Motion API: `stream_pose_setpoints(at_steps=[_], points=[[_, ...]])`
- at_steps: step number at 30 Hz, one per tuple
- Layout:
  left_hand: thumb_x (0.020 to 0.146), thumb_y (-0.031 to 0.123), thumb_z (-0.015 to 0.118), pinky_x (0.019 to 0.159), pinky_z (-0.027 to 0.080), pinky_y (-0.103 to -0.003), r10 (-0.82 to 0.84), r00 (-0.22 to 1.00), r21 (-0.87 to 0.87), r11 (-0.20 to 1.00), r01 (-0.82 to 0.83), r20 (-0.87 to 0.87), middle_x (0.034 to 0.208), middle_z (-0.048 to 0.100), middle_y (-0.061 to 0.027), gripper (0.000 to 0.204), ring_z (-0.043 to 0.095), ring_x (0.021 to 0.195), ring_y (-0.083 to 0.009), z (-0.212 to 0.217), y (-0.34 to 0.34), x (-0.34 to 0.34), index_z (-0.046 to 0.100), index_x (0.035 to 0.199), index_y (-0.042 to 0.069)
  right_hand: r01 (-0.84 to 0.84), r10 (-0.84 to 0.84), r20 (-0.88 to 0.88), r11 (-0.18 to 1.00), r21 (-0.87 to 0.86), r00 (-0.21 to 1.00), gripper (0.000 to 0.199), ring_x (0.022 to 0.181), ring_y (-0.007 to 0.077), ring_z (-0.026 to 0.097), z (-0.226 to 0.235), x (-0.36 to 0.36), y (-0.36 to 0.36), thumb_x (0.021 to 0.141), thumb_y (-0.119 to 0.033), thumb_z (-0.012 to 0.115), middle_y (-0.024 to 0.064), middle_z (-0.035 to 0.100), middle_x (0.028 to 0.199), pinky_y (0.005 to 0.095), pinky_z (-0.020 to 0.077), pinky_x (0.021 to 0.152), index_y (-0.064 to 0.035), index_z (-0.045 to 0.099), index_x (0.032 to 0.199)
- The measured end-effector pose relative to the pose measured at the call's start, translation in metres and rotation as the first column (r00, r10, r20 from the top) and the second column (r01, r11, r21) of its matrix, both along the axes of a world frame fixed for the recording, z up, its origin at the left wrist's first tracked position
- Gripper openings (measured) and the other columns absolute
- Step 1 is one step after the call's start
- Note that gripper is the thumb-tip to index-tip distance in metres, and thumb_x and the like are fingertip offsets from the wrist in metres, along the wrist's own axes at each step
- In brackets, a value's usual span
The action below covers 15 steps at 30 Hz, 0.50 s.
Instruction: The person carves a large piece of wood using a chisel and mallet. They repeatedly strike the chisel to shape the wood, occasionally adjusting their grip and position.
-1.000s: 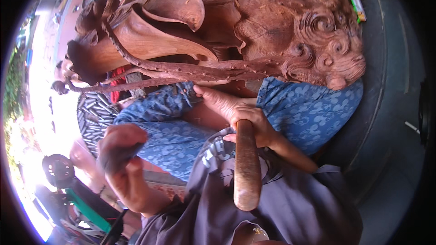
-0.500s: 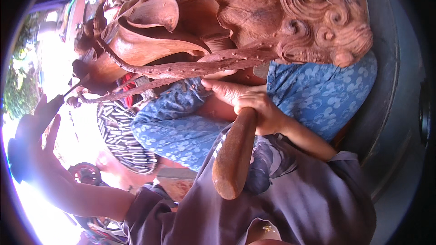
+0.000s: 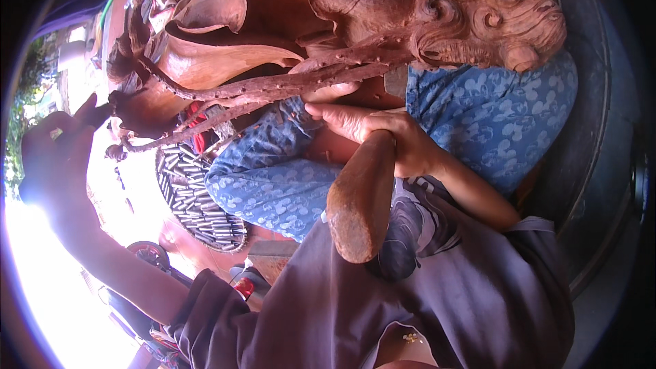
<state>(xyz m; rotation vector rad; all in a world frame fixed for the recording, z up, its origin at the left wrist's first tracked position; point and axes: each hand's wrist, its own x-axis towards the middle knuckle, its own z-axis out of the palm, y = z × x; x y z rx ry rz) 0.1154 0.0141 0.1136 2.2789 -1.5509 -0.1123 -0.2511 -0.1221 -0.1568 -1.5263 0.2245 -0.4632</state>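
Note:
A large reddish-brown wood carving (image 3: 369, 0) spans the upper view, with curled scrolls at its right and a smooth petal-like hollow at its left. Thin knobbly carved stems run along its near edge. My right hand (image 3: 389, 130) is wrapped round a wooden mallet (image 3: 359, 212), club-shaped, its thick end toward me. That forearm rests near my lap, below the carving. At the far left my raised left hand (image 3: 61, 140) is beside the carving's dark left end, fingers bent. Glare and shadow hide what lies in them; a dark strip shows at the fingertips.
A round basket (image 3: 239, 242) full of short metal rods stands on the floor left of my knees in blue patterned trousers (image 3: 273, 184). Behind it are a wooden block (image 3: 270, 260) and a wheel (image 3: 147, 253). A dark grey curved surface (image 3: 594, 157) borders the right.
My left hand has risen and its fingers have bent more; the thin dark rod at its fingertips shows less. The mallet's thick end has moved up in view, as has the carving.

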Motion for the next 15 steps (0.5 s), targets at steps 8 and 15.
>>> stream_pose_setpoints(at_steps=[8,15], points=[[0.088,0.005,0.065,0.091,0.049,-0.031,-0.073,0.952,0.011,0.997,0.073,0.297,0.107,0.066,-0.0069,0.010,0.063,0.104,-0.0174,-0.028,-0.044,-0.027,0.069,0.096,0.002,-0.007,0.007,0.009,1.000,-0.005,1.000,0.045,0.112,0.0188,0.060,-0.003,0.000,-0.001,0.076,-0.003,0.073,0.0103,0.057,0.128,0.0308,0.0456,0.097,0.0000,0.058,0.119],[0.088,-0.001,0.068,0.091,0.051,-0.028,0.086,0.978,-0.020,0.996,-0.084,0.188,0.107,0.066,-0.0061,0.019,0.065,0.099,-0.0131,-0.048,-0.054,-0.048,0.061,0.106,0.002,-0.053,0.053,0.000,0.998,0.027,0.999,0.046,0.120,0.0195,0.060,-0.003,-0.004,-0.002,0.076,-0.003,0.074,0.0099,0.055,0.140,0.0310,0.0456,0.104,0.0015,0.063,0.120]])
